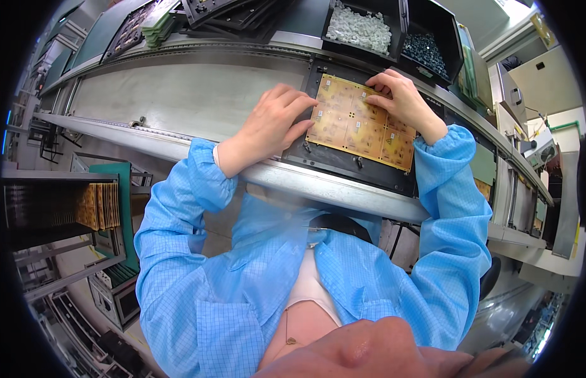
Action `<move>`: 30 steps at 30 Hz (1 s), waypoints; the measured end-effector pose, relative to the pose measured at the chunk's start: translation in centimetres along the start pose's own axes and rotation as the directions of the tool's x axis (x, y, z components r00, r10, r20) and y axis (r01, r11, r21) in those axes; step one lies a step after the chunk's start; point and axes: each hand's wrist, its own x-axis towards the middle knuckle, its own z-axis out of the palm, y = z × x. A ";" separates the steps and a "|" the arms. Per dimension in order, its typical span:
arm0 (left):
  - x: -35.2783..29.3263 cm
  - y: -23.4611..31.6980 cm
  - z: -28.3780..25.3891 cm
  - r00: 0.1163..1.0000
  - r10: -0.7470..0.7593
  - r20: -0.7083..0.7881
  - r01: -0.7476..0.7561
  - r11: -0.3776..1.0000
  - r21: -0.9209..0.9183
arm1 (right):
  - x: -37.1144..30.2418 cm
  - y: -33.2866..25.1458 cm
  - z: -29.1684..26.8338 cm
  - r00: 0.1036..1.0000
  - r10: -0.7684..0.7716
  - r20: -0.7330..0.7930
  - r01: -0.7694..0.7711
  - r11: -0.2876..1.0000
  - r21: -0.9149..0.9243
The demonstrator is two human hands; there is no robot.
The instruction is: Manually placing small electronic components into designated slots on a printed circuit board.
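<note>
A yellow-brown panel of circuit boards [349, 120] lies flat on a black fixture plate [334, 155], with small white marks and dark holes over its face. At its left edge my left hand [264, 126] rests, thumb and forefinger spread apart, their tips touching the panel. Over the far edge reaches my right hand [406, 104], its fingers bent and the thumb apart from them above the panel's face. A gap shows between that thumb and forefinger; the inside of the palm is hidden.
Beyond the panel stand a black bin of white parts [359, 30] and a black bin of dark parts [425, 53]. A metal rail [343, 189] runs along the near side. Black trays [233, 16] lie stacked at the back; a rack of boards [97, 206] stands at left.
</note>
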 end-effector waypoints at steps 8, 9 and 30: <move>0.7 0.0 1.0 0.998 0.020 -0.064 -0.017 0.999 0.048 | 0.6 0.8 -1.3 0.988 0.156 0.008 -0.156 0.982 0.111; 0.8 0.2 0.8 0.996 0.013 -0.084 -0.009 0.998 0.057 | 1.1 0.7 -1.9 0.973 0.220 0.071 -0.230 0.955 0.186; 12.7 1.8 2.6 0.908 -0.405 0.108 0.254 0.328 -0.910 | -10.2 -2.8 -4.1 0.777 0.593 -0.211 0.074 0.247 0.966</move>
